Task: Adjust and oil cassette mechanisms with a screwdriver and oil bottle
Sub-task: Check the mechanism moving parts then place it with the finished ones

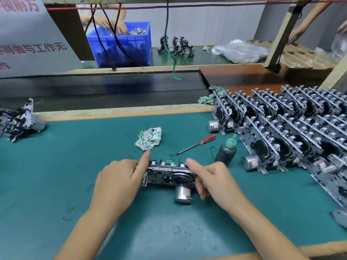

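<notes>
Both hands' fingers curled, gripping cassette mechanism ends, between them above mat.

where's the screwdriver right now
In the head view the screwdriver lies on the green mat, right of centre, between the crumpled cloth and the oil bottle, untouched.

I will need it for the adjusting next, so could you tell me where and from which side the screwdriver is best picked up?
Grip the red handle of the screwdriver, probably from above with the right hand. It lies flat on the green mat, handle pointing up-right; the oil bottle stands just right of the shaft.
</notes>
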